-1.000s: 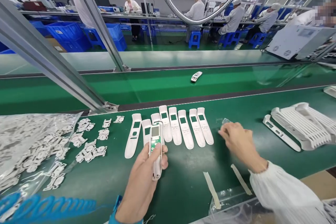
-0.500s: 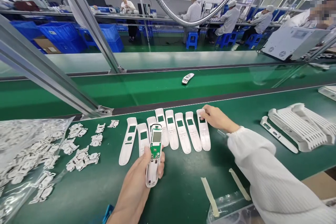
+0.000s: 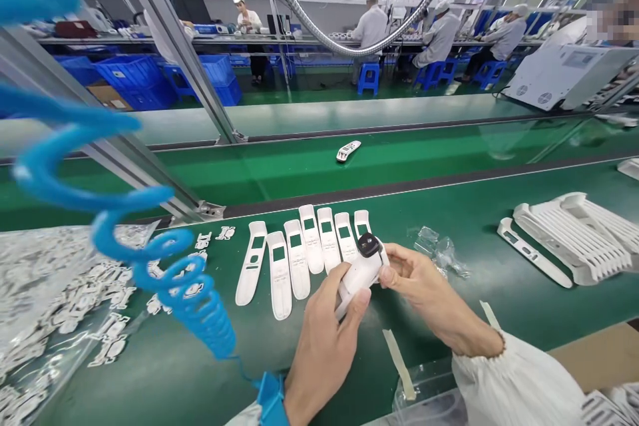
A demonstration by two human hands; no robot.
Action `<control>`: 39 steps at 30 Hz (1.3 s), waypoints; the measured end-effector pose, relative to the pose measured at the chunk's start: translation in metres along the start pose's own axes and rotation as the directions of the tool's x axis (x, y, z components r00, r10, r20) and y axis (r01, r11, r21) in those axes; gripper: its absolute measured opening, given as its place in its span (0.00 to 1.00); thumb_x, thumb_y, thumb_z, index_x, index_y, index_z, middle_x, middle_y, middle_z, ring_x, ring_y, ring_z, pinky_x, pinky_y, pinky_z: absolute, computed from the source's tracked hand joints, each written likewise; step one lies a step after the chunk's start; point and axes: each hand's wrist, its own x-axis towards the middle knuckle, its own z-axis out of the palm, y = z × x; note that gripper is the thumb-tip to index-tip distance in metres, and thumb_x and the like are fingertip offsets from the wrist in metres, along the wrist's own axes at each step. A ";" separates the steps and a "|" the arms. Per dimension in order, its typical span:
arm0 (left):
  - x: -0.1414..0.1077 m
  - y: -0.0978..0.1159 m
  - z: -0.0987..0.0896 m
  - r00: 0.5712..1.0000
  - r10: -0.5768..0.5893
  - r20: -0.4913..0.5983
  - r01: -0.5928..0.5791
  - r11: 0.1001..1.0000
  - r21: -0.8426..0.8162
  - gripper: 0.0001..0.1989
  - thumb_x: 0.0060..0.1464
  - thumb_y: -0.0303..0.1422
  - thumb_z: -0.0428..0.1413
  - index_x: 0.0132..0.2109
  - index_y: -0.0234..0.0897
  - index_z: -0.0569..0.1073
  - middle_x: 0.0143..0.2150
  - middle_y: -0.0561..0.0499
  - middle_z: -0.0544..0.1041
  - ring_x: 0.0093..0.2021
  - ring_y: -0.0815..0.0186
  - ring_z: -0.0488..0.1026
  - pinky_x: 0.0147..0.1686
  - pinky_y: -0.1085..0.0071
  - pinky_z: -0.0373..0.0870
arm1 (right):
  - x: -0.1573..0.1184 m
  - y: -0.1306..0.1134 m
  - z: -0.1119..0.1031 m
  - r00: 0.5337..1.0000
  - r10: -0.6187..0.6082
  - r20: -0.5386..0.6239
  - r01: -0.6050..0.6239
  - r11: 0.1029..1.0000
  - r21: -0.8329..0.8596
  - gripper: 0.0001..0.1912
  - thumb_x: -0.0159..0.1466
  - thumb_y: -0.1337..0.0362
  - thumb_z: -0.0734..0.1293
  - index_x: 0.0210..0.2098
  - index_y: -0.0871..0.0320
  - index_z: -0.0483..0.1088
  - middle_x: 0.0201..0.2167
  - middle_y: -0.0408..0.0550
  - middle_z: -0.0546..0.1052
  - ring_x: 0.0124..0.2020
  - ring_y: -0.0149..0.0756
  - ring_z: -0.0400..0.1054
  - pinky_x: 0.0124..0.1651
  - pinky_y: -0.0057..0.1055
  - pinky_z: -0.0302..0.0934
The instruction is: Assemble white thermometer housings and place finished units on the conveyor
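left hand (image 3: 324, 359) rises from the near edge, fingers wrapped around a white plastic handheld thermometer (image 3: 357, 277) and thumb pressed on its smooth, rounded body; right hand (image 3: 424, 293) reaches in from the right, fingers curled and gripping the thermometer's far end, just beside a round black part (image 3: 368, 245) on top; the thermometer is held above a green work mat (image 3: 150, 379), just near of a row of seven white casing shells (image 3: 309, 253), long and tapered, each with a small square window; a blue coiled cord (image 3: 184, 299) hangs down to a blue wrist strap (image 3: 272, 396) on the left wrist; a gathered white sleeve (image 3: 514, 379) covers the right arm; a crumpled clear plastic bag (image 3: 442, 251) lies just beyond the right hand; a white ribbed rack of casings (image 3: 574, 239) sits further right; a clear bag of white die-cut parts (image 3: 50, 293) lies at left.
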 end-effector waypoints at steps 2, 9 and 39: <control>-0.004 -0.001 0.001 1.000 -0.013 0.024 0.012 1.000 0.007 0.24 0.64 0.49 0.47 0.63 0.48 0.64 0.59 0.48 0.70 0.53 0.60 0.70 0.51 0.66 0.70 | -0.004 0.009 0.006 0.999 -0.011 -0.039 0.013 0.999 0.039 0.19 0.65 0.56 0.70 0.53 0.53 0.72 0.48 0.48 0.75 0.48 0.35 0.67 0.57 0.34 0.59; -0.013 -0.001 -0.010 0.975 -0.159 0.153 0.080 0.901 0.427 0.28 0.63 0.52 0.44 0.65 0.49 0.62 0.40 0.44 0.76 0.38 0.54 0.74 0.36 0.62 0.70 | -0.015 0.001 0.021 0.972 0.079 0.222 -0.162 0.908 0.386 0.24 0.72 0.49 0.54 0.56 0.55 0.70 0.52 0.52 0.71 0.53 0.36 0.64 0.60 0.35 0.57; 0.054 0.030 -0.107 0.980 -0.200 0.008 0.195 0.967 0.164 0.22 0.60 0.43 0.52 0.59 0.42 0.67 0.37 0.49 0.78 0.25 0.68 0.71 0.22 0.75 0.63 | -0.019 -0.008 0.015 0.963 0.205 -0.176 -0.223 0.971 -0.089 0.28 0.64 0.45 0.66 0.61 0.47 0.65 0.59 0.50 0.71 0.62 0.45 0.63 0.69 0.49 0.50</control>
